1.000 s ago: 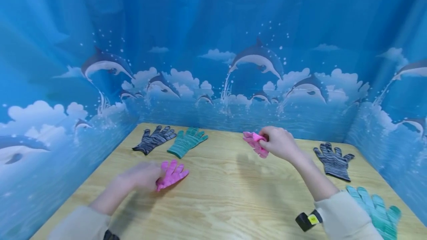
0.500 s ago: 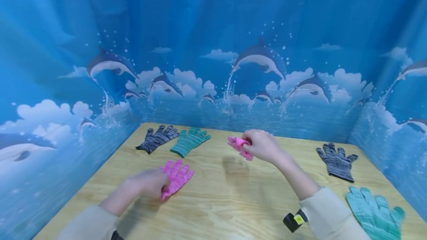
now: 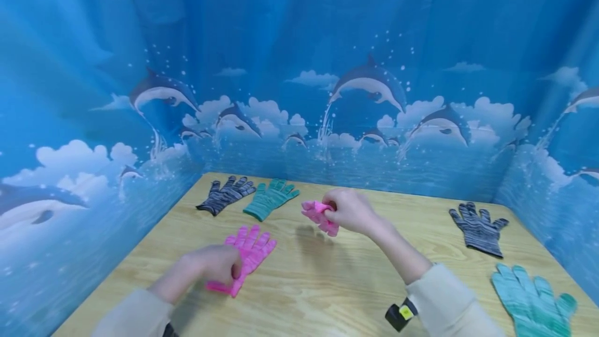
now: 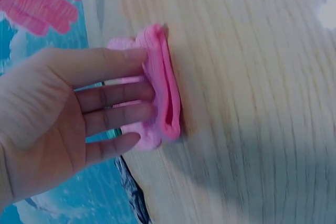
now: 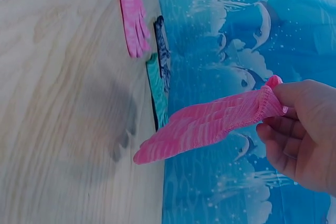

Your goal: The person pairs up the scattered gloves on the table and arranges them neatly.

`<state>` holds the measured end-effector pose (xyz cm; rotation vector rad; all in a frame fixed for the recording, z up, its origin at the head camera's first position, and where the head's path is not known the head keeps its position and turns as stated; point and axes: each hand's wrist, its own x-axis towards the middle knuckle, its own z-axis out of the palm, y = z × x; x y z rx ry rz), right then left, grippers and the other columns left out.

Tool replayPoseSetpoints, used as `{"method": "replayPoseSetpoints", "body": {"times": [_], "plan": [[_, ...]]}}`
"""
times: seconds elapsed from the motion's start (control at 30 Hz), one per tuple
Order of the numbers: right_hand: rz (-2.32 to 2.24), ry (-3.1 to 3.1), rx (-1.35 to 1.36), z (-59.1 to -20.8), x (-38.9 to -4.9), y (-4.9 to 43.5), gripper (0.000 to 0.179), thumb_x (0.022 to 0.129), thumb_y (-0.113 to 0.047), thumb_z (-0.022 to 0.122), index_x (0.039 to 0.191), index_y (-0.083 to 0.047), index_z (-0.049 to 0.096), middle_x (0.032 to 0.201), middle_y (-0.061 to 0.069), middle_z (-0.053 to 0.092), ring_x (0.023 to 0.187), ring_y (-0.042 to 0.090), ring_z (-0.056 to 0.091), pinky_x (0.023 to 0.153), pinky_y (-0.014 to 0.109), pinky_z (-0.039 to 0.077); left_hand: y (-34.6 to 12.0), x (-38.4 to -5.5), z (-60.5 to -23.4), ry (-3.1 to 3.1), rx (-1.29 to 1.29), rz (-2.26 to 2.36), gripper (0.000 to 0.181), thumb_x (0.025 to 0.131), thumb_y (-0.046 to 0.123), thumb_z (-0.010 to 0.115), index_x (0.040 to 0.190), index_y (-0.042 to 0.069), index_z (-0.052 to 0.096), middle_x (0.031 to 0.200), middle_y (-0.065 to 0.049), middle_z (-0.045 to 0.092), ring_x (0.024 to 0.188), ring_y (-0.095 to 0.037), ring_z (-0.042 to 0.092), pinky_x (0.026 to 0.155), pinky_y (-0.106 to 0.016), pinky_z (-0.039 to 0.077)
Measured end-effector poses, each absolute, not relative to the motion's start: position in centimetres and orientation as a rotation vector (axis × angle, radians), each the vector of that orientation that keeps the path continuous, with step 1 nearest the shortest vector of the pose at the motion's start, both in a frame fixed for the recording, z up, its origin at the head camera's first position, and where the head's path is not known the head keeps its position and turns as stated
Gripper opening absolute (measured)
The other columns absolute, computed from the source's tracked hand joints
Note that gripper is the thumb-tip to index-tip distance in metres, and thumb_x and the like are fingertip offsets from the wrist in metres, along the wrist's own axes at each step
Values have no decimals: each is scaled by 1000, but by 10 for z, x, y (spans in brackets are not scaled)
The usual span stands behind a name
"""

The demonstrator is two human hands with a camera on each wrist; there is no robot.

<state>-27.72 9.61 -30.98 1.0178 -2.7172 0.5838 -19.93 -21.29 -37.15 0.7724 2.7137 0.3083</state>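
Pink glove (image 5: 210, 123) in right fingers (image 5: 278, 153) shifted leftward.

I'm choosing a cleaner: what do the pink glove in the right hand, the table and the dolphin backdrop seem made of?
Pink glove: likely knitted yarn, matte, given its fine streaked stitches and ribbed cuff; fibre unclear.
Table: apparently wood or wood-look laminate, slightly glossy, with grain lines and a bright reflection.
Dolphin backdrop: perhaps printed fabric or plastic sheet, faintly shiny, with soft folds.
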Motion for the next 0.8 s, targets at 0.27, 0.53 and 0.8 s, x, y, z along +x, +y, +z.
{"method": "replayPoseSetpoints", "body": {"times": [0.27,0.53,0.8], "plan": [[581,-2642,1089,-313,-274,77,5,80,-12,65,83,-13,68,66,-10,55,54,5,44,48,22,36,-238,-213,-374,2806,814,345,12,71,2,67,79,10,70,73,7,61,70,-11,56,65,-27,48],[605,-2552,1167,-318,-271,50,6,79,-10,64,81,-15,67,69,-10,56,60,4,47,51,21,38,-261,-215,-378,2948,792,325,18,67,-1,66,82,8,71,83,-2,65,79,-22,61,71,-37,51],[558,-2390,1232,-327,-266,17,8,78,-8,66,83,-14,68,73,-6,61,63,5,53,52,18,40,-266,-218,-383,2970,913,226,13,69,2,69,77,12,69,75,4,62,67,-9,55,64,-29,49]]}}
